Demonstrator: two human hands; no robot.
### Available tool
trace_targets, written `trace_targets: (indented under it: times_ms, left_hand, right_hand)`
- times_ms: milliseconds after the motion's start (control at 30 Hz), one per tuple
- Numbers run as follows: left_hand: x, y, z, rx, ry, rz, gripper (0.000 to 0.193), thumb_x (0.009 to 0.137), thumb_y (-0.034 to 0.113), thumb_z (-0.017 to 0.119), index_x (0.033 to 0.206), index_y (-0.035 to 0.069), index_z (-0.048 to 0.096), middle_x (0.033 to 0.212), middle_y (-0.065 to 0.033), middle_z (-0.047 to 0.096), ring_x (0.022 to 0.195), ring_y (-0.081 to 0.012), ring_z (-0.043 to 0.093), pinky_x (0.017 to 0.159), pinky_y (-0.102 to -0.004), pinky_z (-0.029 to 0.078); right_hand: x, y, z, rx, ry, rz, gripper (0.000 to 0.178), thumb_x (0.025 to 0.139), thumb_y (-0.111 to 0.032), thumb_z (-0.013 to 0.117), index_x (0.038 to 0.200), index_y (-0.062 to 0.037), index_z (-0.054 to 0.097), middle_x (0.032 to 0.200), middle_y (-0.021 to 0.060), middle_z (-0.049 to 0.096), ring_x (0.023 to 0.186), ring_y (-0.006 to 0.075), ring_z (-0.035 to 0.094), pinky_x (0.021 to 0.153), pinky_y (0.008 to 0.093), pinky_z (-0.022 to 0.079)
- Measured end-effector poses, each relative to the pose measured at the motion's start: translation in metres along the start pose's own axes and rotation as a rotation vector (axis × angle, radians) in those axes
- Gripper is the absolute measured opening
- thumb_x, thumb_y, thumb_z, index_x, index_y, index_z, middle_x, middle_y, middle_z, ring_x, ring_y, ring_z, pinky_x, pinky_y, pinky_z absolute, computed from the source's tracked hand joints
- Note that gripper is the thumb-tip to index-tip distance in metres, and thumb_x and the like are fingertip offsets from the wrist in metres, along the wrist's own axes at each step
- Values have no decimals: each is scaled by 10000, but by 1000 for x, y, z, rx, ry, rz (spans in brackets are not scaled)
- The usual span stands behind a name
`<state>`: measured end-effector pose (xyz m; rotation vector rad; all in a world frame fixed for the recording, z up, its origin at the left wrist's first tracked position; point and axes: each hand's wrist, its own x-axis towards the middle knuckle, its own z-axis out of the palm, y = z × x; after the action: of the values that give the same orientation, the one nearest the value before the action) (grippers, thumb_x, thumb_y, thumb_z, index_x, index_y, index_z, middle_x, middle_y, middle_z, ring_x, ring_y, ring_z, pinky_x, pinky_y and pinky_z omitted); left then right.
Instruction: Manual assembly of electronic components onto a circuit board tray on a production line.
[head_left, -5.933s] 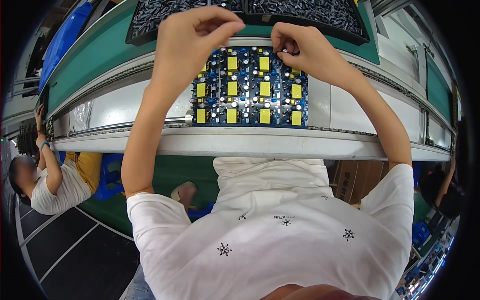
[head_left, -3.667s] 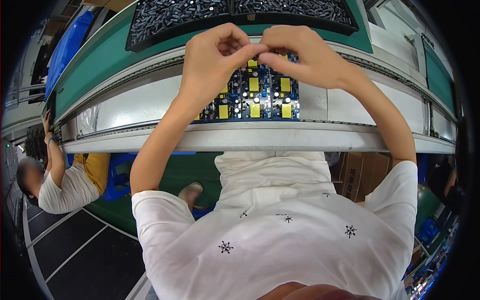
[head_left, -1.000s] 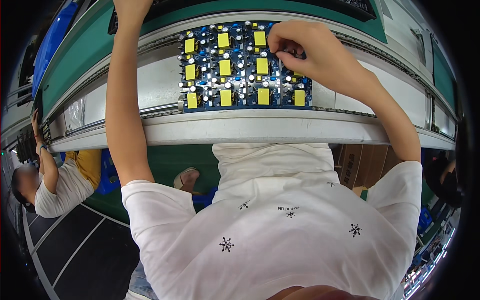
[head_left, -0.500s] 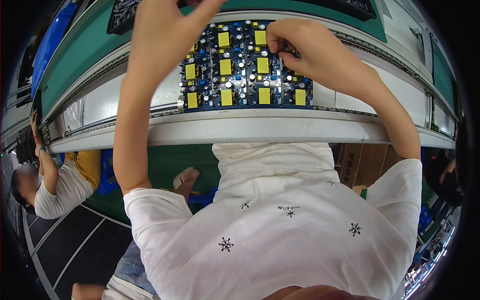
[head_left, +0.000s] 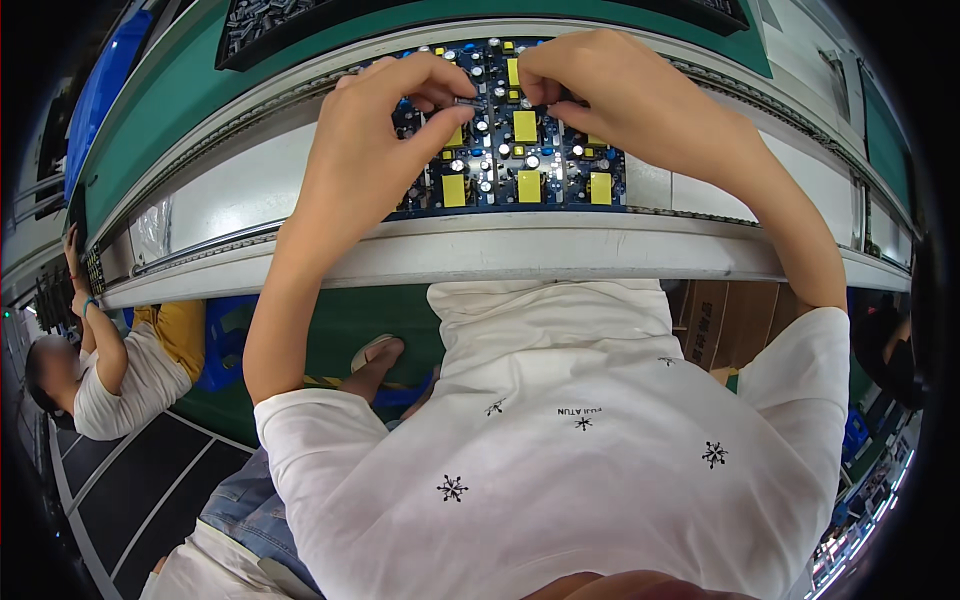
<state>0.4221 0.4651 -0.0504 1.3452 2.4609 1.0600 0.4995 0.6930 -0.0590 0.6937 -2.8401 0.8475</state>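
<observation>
A panel of dark blue circuit boards, with yellow blocks, silver-topped capacitors and small blue parts, lies on the conveyor in front of me. My left hand is over its left half, thumb and forefinger pinching a small dark cylindrical capacitor just above the boards. Across from it my right hand bends over the right part of the panel. Its fingertips are pressed together close to a yellow block, and what they hold, if anything, cannot be made out. Both hands hide parts of the panel.
Beyond the conveyor, a black bin holds many small dark cylinders; another black bin is at the far right. A white rail runs along the near edge. One person works at the left. Cardboard boxes stand below the conveyor.
My left hand has come back from near the far black bin to the boards, now with a capacitor in its fingers. My right hand has shifted slightly left over the panel.
</observation>
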Motion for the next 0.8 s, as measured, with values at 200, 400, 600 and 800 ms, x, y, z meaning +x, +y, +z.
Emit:
trace_targets:
  times_ms: [200,400,600,800]
  left_hand:
    - [7,5,6,-110,-25,-53,134,827,116,731,938,45,712,845,-59,689,780,-183,632,780,-311,463]
    - [22,21,18,-145,-101,59,78,812,98,722,884,71,733,843,-34,700,814,-191,611,848,-330,410]
    - [30,23,32,285,-128,342,78,811,70,705,880,85,737,864,-26,692,879,-197,579,834,-352,389]
    - [34,17,37,321,-101,351,67,809,79,679,828,77,744,818,-26,688,915,-215,560,844,-363,371]
  right_hand:
    - [16,-2,-29,-43,-309,73,187,927,-151,621,896,31,647,851,167,683,750,269,658,690,357,517]
    - [35,46,-57,-231,109,262,229,920,-211,624,942,16,644,878,201,678,789,369,644,731,413,518]
    - [46,112,-46,-404,317,187,259,907,-228,636,993,15,658,845,187,688,810,361,655,747,429,517]
    - [47,119,-48,-129,230,280,246,900,-215,643,983,14,672,880,192,702,829,326,674,761,402,525]
